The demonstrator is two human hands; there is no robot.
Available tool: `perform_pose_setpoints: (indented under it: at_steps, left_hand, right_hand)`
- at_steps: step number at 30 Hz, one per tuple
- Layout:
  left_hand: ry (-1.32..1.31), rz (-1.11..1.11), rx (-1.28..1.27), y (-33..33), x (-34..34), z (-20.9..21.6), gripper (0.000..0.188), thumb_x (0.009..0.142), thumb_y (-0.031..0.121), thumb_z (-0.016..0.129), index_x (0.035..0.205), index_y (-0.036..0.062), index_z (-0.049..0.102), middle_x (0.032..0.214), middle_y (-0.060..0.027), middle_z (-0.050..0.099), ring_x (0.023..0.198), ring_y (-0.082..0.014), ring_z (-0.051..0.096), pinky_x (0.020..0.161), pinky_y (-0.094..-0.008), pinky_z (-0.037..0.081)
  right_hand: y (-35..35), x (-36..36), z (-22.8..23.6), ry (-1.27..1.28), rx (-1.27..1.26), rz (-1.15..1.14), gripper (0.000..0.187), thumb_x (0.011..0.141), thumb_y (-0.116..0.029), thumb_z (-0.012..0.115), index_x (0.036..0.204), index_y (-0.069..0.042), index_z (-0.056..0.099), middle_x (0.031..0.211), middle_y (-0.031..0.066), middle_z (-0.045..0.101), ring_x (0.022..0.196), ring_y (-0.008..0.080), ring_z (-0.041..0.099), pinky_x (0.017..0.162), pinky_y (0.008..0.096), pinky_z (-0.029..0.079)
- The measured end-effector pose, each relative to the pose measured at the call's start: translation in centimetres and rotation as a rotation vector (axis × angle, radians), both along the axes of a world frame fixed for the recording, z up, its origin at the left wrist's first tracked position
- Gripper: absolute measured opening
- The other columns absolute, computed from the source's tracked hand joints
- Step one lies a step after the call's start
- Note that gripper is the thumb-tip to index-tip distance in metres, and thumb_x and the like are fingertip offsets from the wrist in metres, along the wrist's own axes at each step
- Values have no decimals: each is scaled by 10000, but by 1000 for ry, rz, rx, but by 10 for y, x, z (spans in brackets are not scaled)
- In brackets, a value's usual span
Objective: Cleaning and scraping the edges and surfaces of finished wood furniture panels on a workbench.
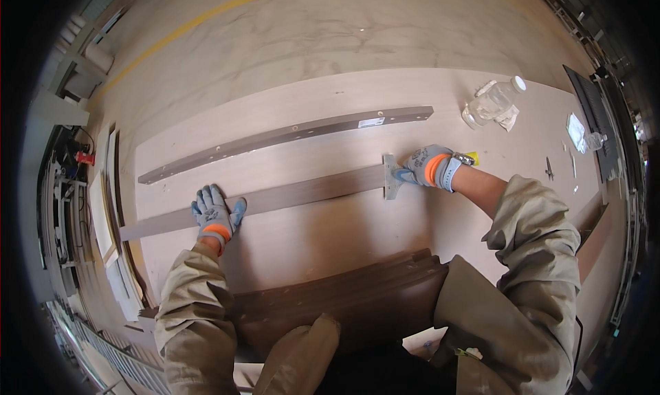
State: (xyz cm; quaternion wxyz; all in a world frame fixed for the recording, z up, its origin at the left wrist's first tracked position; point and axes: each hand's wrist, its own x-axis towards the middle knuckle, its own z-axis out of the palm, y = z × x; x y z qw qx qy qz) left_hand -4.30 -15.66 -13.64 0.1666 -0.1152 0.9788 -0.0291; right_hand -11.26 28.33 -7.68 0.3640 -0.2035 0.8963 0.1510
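Note:
A long, flat brown strip (309,191) lies across the pale work table. My left hand (215,213), in a grey and blue glove with an orange cuff band, presses flat on the strip's left part, fingers spread. At the strip's right end, my gloved right hand (427,167) is closed round a scraper (391,178) with a wide, greyish blade. The blade stands crosswise over the strip's end; a yellow piece, apparently its handle end, shows behind the hand. Farther back lies a second brown strip (295,139) with holes and a white label, touched by neither hand.
Several dark brown boards (344,288) are stacked at the near edge, against my body. A clear bottle with a white cap (489,105) lies on crumpled paper at the back right of the table (330,92). Small tools and a plastic bottle (594,142) are farther right.

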Motion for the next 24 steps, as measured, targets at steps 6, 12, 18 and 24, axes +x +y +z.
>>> perform_pose_setpoints:
  at_steps: [6,12,18,24]
  left_hand:
    - [-9,20,-5,3,-1,3,916,802,623,436,1401,-23,188,1455,-238,182,1367,-389,105,1099,-491,58]
    - [-7,21,10,2,3,2,923,805,637,412,1406,-25,180,1462,-240,166,1371,-390,89,1098,-500,42]
    - [29,7,41,5,3,2,914,810,622,412,1389,-52,197,1439,-260,199,1362,-404,103,1097,-498,36]
    - [19,31,48,20,4,3,936,808,652,389,1392,-52,191,1452,-260,176,1364,-405,104,1096,-495,58]
  right_hand:
    - [-19,-3,-5,26,-62,79,523,908,-490,315,1036,-107,647,1030,109,648,954,309,617,806,439,483]
    - [-103,-6,-9,4,-181,118,509,892,-465,382,1020,-54,654,1033,132,646,944,311,622,809,442,477]
    - [-172,-2,-8,-78,-202,161,493,903,-460,388,1009,-62,661,1011,119,655,936,297,627,802,421,487]
    - [-108,-16,-16,32,-192,246,540,901,-497,318,1001,-94,663,1004,130,651,922,310,618,807,417,474]
